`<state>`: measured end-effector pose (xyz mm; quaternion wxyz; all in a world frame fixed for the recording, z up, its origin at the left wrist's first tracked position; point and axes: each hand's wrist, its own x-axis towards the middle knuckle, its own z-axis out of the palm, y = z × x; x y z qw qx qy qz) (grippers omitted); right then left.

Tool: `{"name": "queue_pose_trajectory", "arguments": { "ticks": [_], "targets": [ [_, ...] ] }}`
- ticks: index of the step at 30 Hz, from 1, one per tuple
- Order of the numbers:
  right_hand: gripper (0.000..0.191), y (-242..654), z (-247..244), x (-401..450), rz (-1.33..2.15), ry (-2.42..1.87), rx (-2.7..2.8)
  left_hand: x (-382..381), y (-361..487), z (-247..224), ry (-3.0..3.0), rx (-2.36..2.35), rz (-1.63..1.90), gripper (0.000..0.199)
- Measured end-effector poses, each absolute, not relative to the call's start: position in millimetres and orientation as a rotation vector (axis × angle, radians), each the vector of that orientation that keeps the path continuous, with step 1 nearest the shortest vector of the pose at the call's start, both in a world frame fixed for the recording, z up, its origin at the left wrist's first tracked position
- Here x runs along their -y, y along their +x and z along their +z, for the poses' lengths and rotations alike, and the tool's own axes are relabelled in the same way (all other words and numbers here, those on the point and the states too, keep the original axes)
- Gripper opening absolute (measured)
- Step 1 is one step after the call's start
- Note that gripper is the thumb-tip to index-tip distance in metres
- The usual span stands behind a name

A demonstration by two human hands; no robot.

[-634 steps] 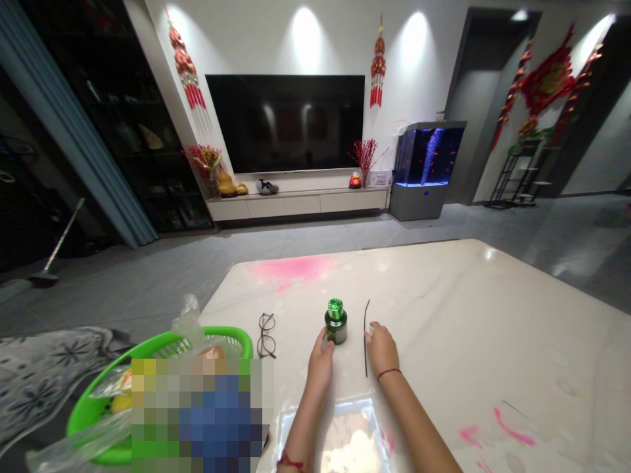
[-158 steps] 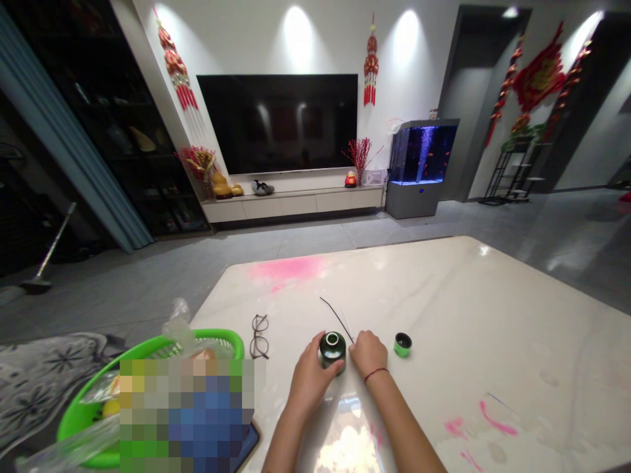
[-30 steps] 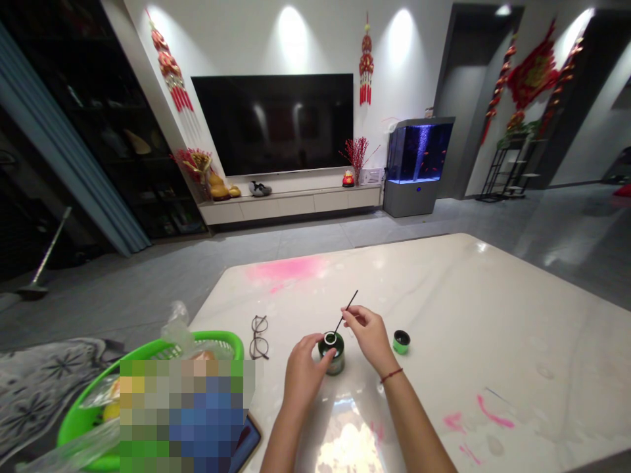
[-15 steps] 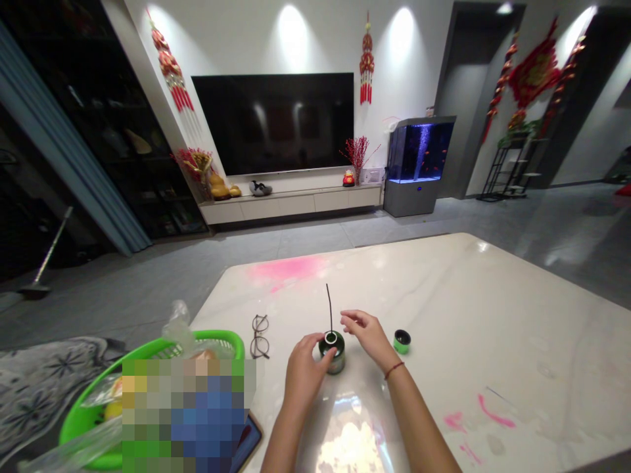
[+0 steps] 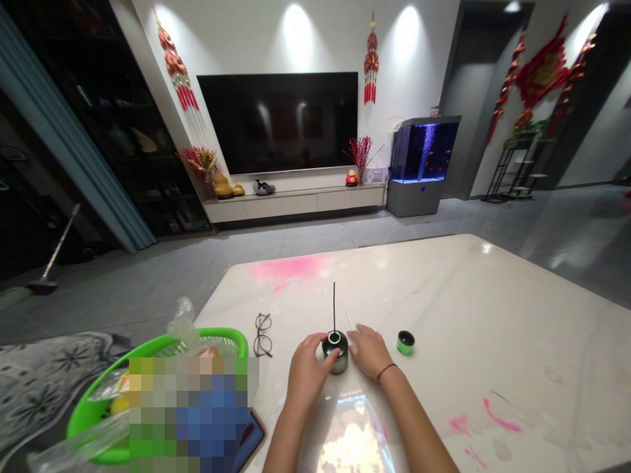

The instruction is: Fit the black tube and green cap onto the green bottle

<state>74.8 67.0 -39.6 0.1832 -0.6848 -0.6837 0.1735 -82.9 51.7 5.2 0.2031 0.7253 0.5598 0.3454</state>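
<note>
A small dark green glass bottle (image 5: 338, 363) with a pale ring at its mouth stands upright on the table. One thin black stick (image 5: 334, 307) rises from its opening. My left hand (image 5: 306, 369) is wrapped around the bottle from the left, thumb at the front and fingers behind. Just right of the bottle, my right hand (image 5: 369, 353) is low over the tabletop, its fingers drawn together at the near end of a slim white stick (image 5: 350, 318). The fingertips are partly hidden. Farther right lies a green cap (image 5: 405, 343) with a black inside.
Eyeglasses (image 5: 263, 335) lie left of the bottle on the marble table (image 5: 434, 282). A green basket (image 5: 158, 348) with plastic bags is at lower left, partly pixelated, beside a dark tablet-like item (image 5: 250, 441). Pink stains mark the table. A television and a fish tank stand beyond.
My right hand has lowered from beside the black stick toward the tabletop, and its fingers have closed together. A white stick now shows beyond them. My left hand still holds the bottle.
</note>
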Motion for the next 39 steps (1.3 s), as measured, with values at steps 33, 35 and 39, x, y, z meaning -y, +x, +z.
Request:
{"name": "queue_pose_trajectory", "arguments": {
  "ticks": [33, 35, 39],
  "targets": [
    [0.036, 101, 15, -65, 0.782, -1.110, 0.696, -49, -83, 7, 1.990, -1.533, 0.922, 0.031],
    [0.036, 97, 16, -65, 0.796, -1.099, 0.722, -48, -83, 7, 1.991, -1.530, 0.923, 0.031],
    [0.035, 88, 18, -64, 0.802, -1.100, 0.814, -49, -82, 7, 1.993, -1.530, 0.929, 0.031]
  ]
}}
